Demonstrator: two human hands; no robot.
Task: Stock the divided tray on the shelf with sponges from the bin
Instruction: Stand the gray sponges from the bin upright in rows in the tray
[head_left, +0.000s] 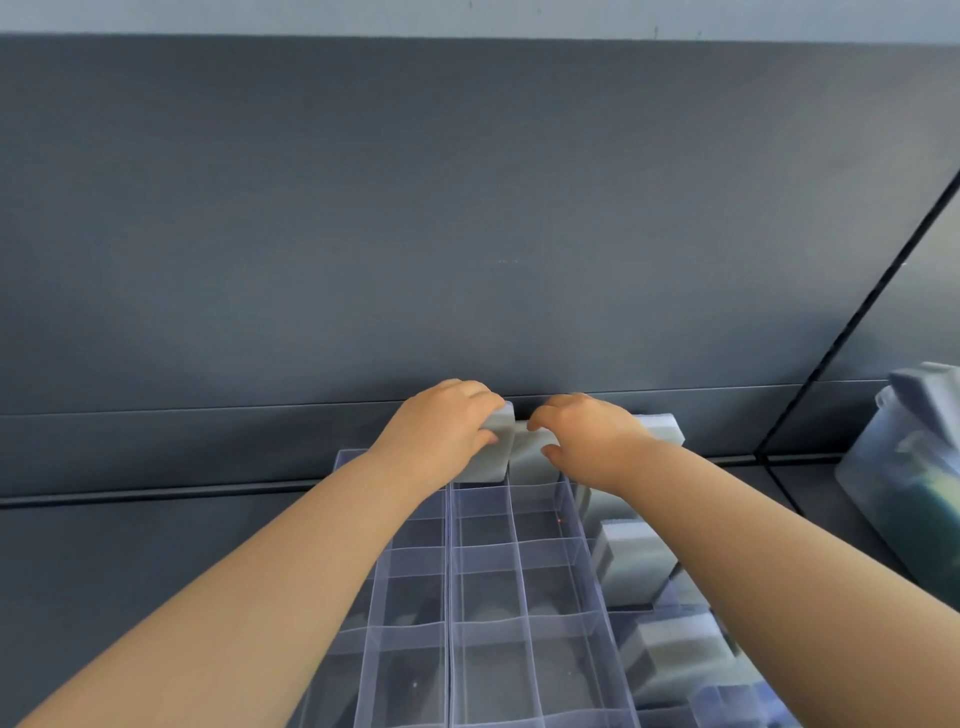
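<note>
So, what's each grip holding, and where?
Left grip holds a grey sponge by its top edge; right grip pinches the neighbouring sponge at its top.

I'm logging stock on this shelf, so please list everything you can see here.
divided tray: one, clear, on the shelf, most compartments bare
end sponge: one, grey-white, tray's back row
middle sponge: one, grey-white, back row, beside the end sponge
other sponges: at least three, grey-white, tray's right side
bin: one, translucent, far right, contents blurred
shelf: one, dark grey, under the tray
left hand: grips end sponge
right hand: fingers curled on middle sponge
</note>
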